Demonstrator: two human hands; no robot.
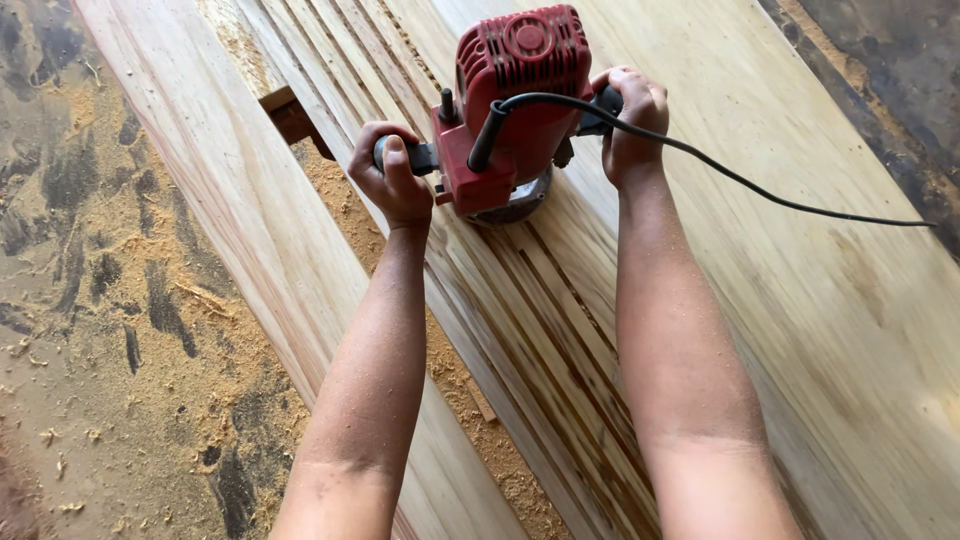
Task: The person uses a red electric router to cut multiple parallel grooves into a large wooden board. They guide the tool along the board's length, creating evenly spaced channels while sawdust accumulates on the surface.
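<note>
Two hands, left hand (393, 172) and right hand (630, 122), clench the red router's (515, 105) side handles on grooved wooden board (800, 260).

A broad pale wooden panel (800, 300) runs diagonally through the view, its central band cut with long parallel grooves (545, 300) showing darker wood. On the grooves stands a red electric router (515, 105) (its black cord (760, 185) trails across the smooth board). Beside it lies a second light plank (250, 220), sawdust (450, 380) filling the gap between. Below, a dusty floor (110, 330) is strewn with shavings.
</note>
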